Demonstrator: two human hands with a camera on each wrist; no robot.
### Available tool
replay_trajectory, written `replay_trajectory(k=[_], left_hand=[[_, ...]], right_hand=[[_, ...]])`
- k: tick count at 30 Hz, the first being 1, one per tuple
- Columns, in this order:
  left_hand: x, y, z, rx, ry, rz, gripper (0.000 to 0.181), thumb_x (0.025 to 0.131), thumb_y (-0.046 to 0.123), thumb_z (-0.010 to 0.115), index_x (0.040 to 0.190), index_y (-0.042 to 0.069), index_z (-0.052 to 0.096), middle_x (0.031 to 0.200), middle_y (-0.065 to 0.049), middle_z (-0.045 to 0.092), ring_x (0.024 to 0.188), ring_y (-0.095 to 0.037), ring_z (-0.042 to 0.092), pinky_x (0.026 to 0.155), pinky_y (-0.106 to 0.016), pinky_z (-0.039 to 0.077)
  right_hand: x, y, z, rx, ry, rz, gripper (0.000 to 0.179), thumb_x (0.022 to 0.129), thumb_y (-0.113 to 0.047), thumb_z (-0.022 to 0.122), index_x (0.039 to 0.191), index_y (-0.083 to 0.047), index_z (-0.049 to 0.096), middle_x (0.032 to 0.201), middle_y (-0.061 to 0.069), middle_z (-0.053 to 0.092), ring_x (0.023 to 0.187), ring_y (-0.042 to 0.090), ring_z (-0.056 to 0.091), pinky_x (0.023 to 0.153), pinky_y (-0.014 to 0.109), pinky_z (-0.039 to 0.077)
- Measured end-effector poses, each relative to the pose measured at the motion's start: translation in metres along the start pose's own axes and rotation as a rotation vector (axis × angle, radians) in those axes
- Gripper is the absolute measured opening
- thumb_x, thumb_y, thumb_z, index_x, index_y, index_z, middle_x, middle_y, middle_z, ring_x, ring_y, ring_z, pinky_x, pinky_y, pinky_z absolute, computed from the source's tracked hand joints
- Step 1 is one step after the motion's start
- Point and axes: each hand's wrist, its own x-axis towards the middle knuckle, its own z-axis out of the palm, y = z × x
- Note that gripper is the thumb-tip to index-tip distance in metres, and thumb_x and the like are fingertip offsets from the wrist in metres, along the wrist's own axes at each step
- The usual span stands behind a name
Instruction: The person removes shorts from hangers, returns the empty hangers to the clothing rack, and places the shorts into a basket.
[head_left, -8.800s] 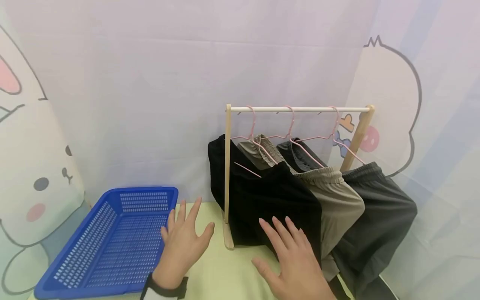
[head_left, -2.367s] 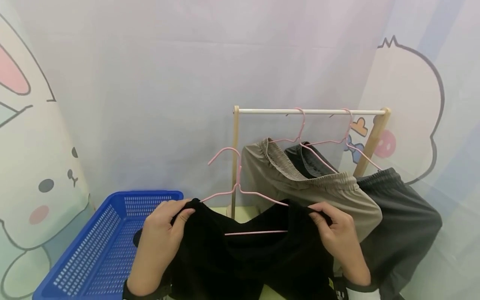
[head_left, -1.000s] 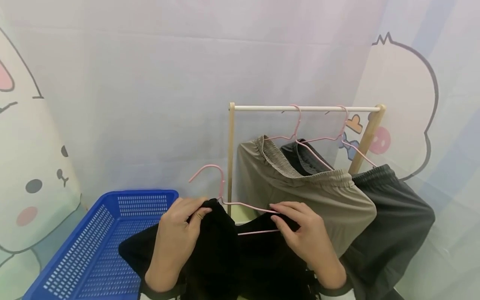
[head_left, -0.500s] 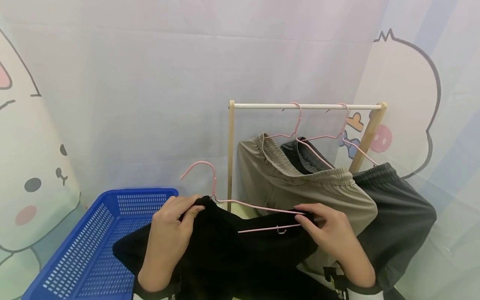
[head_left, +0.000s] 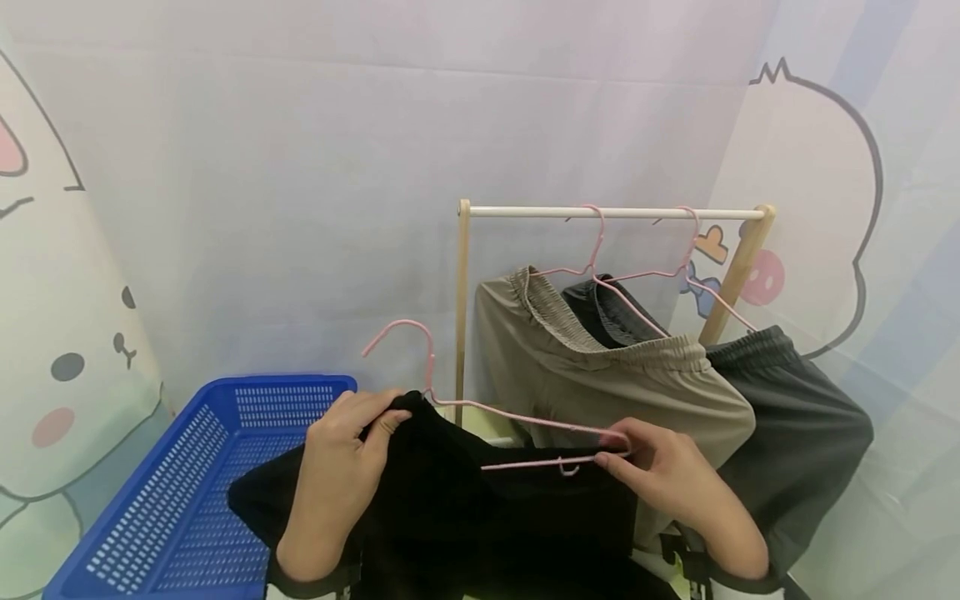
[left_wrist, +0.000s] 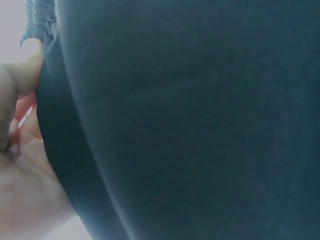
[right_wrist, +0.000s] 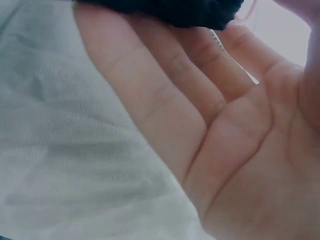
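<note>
Black pants (head_left: 450, 508) with a gathered waistband hang in front of me, still partly on a pink hanger (head_left: 510, 413). My left hand (head_left: 341, 475) pinches the waistband at its left corner, between thumb and fingers. In the left wrist view the dark cloth (left_wrist: 180, 120) fills most of the picture. My right hand (head_left: 675, 479) holds the bare right end of the hanger, where the waistband has slipped off. In the right wrist view the black waistband (right_wrist: 190, 12) lies across my fingertips. Cloth hides the hanger's left end.
A blue perforated basket (head_left: 202, 392) stands at the left. Behind my hands, a wooden rack (head_left: 462, 308) with a white rail (head_left: 525, 212) carries beige pants (head_left: 600, 383) and dark grey pants (head_left: 795, 417) on pink hangers. A printed curtain (head_left: 300, 208) closes off the back.
The black pants and their hanger have come off the rack to the front. My right hand slid out to the hanger's right end, and the waistband there has dropped off it.
</note>
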Motion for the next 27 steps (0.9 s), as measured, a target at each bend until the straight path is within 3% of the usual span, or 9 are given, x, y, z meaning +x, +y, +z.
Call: replay_trajectory(k=[3, 9, 13, 17, 20, 22, 27], left_hand=[[0.0, 0.0, -0.001, -0.013, 0.007, 0.011, 0.02, 0.089, 0.004, 0.079, 0.109, 0.008, 0.081, 0.095, 0.001, 0.077, 0.077, -0.009, 0.055, 0.064, -0.014, 0.04], [0.001, 0.001, -0.003, -0.022, 0.007, 0.02, 0.02, 0.088, 0.002, 0.08, 0.107, 0.007, 0.081, 0.092, 0.0, 0.076, 0.075, -0.01, 0.053, 0.063, -0.015, 0.04], [0.001, 0.001, -0.003, -0.028, 0.003, 0.015, 0.02, 0.088, 0.002, 0.08, 0.107, 0.007, 0.081, 0.092, 0.0, 0.076, 0.076, -0.01, 0.054, 0.063, -0.015, 0.04], [0.001, 0.002, -0.002, -0.04, -0.006, 0.011, 0.021, 0.087, 0.002, 0.08, 0.107, 0.007, 0.081, 0.095, 0.0, 0.077, 0.077, -0.01, 0.056, 0.064, -0.015, 0.041], [0.001, 0.003, -0.001, -0.049, -0.012, 0.014, 0.021, 0.087, 0.002, 0.08, 0.107, 0.007, 0.081, 0.096, 0.0, 0.078, 0.079, -0.011, 0.058, 0.065, -0.015, 0.042], [0.001, 0.003, -0.001, -0.052, -0.014, 0.015, 0.021, 0.087, 0.002, 0.08, 0.108, 0.008, 0.081, 0.097, 0.001, 0.078, 0.082, -0.011, 0.06, 0.067, -0.015, 0.043], [-0.001, 0.006, 0.0, -0.046, -0.035, 0.009, 0.021, 0.088, 0.004, 0.08, 0.108, 0.011, 0.081, 0.098, 0.003, 0.077, 0.087, -0.01, 0.064, 0.073, -0.013, 0.047]], right_hand=[[0.001, 0.002, 0.002, 0.046, -0.029, 0.016, 0.015, 0.096, -0.031, 0.077, 0.1, -0.02, 0.068, 0.089, -0.011, 0.073, 0.079, 0.002, 0.07, 0.065, 0.026, 0.056], [0.002, 0.001, 0.003, 0.103, -0.055, 0.042, 0.014, 0.097, -0.026, 0.075, 0.098, -0.014, 0.068, 0.081, -0.006, 0.073, 0.073, 0.009, 0.072, 0.062, 0.027, 0.056], [-0.001, -0.002, -0.001, 0.001, 0.02, 0.015, 0.022, 0.093, -0.029, 0.079, 0.11, -0.016, 0.072, 0.09, -0.006, 0.076, 0.078, 0.005, 0.072, 0.064, 0.027, 0.056], [-0.003, -0.006, -0.003, -0.112, 0.25, -0.122, 0.041, 0.087, -0.021, 0.086, 0.125, -0.02, 0.071, 0.102, -0.005, 0.077, 0.089, 0.008, 0.073, 0.074, 0.023, 0.056], [0.0, -0.011, 0.001, -0.104, 0.401, -0.259, 0.047, 0.081, -0.008, 0.089, 0.125, -0.018, 0.073, 0.112, -0.001, 0.076, 0.103, 0.012, 0.07, 0.09, 0.013, 0.05], [0.005, -0.017, 0.006, -0.088, 0.459, -0.363, 0.048, 0.08, -0.005, 0.089, 0.124, -0.015, 0.074, 0.114, 0.0, 0.076, 0.109, 0.014, 0.066, 0.097, 0.01, 0.044], [0.018, -0.036, 0.026, 0.002, 0.522, -0.61, 0.031, 0.094, -0.027, 0.08, 0.119, -0.01, 0.076, 0.114, 0.007, 0.074, 0.108, 0.023, 0.065, 0.1, 0.015, 0.044]])
